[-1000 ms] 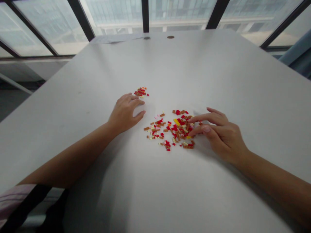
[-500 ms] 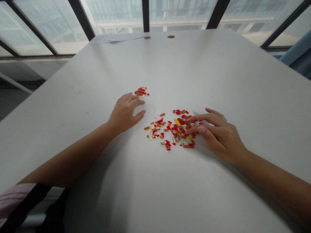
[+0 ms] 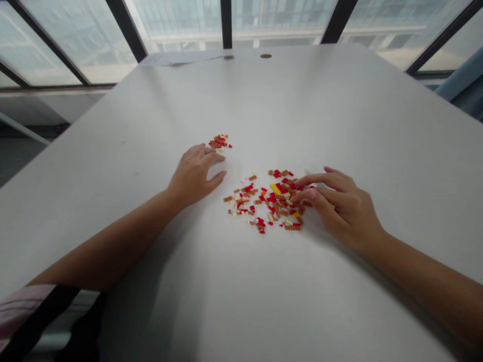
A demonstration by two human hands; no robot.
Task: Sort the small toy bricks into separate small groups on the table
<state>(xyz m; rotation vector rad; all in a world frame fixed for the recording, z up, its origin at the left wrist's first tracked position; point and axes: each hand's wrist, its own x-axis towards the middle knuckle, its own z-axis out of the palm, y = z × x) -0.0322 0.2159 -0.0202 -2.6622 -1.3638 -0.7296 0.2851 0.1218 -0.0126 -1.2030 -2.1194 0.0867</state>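
Note:
Loose toy building bricks [image 3: 272, 198] in red, brown, yellow, cream and pink lie spread over the middle of the table. My right hand [image 3: 345, 206] reaches in from the right, its fingers apart and the fingertips among the bricks at the right side of this spread. No brick shows held in it. My left hand [image 3: 198, 173] rests on the table with its fingers spread and nothing in them. Just beyond its fingertips is a smaller heap of tiny pieces [image 3: 219, 142], mostly red and brown with some orange.
The white table [image 3: 241, 291] stretches far ahead to tall windows with dark frames [image 3: 226, 25]. Two round inserts, one of them brown [image 3: 266, 56], sit near the far edge, with a flat pale sheet [image 3: 177, 59] to their left. Blue fabric [image 3: 466, 85] hangs at the far right.
My right hand has shifted slightly to the right, its fingertips drawing back a little over the bricks. My left hand and the small heap stay where they were.

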